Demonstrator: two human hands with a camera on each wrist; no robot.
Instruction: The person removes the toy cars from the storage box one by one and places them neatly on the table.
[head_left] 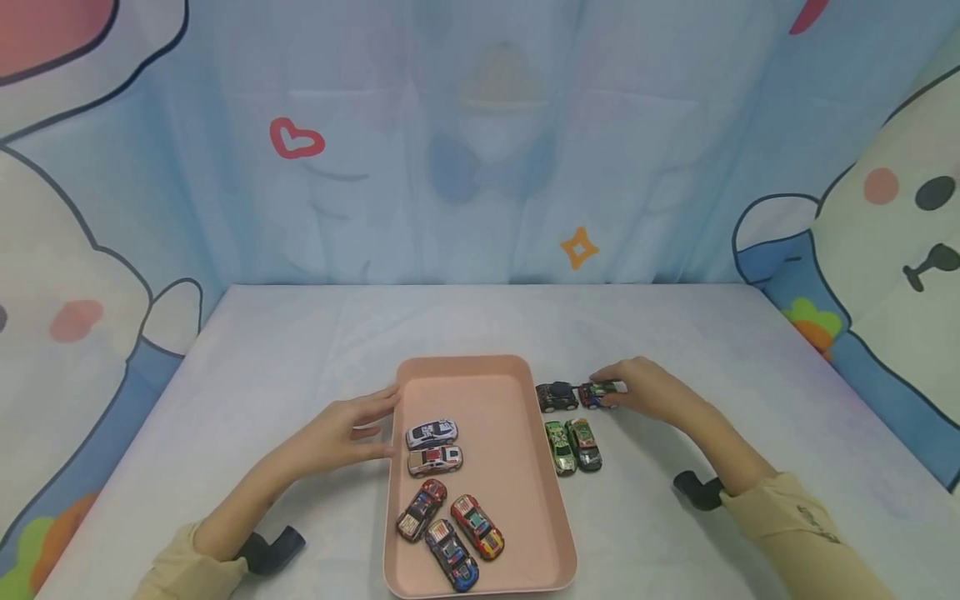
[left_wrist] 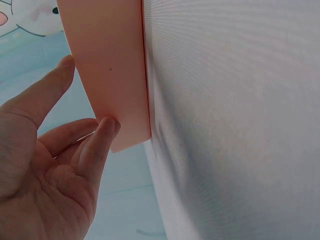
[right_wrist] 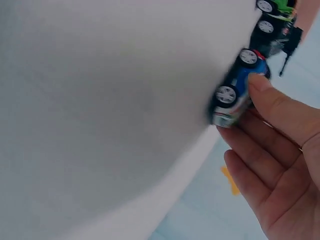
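My left hand [head_left: 347, 433] touches the left rim of a pink tray [head_left: 480, 387] with extended, spread fingers. In the left wrist view, the thumb and fingertips rest on the side of the tray [left_wrist: 112, 70]. My right hand [head_left: 652, 392] pinches a toy car [head_left: 592, 393] between thumb and fingers, on the table right of the tray. The right wrist view shows this toy car [right_wrist: 240, 82] with blue on its side, tipped end-on to a black toy vehicle [right_wrist: 270, 35]. That black vehicle [head_left: 557, 397] sits beside the tray's right edge.
Inside the tray lie a white-and-black car [head_left: 432, 433], a white-and-red car [head_left: 435, 461] and several other toy cars [head_left: 477, 527]. Two green cars [head_left: 560, 448] stand right of the tray. A patterned curtain [head_left: 480, 208] hangs behind the white table [head_left: 300, 350].
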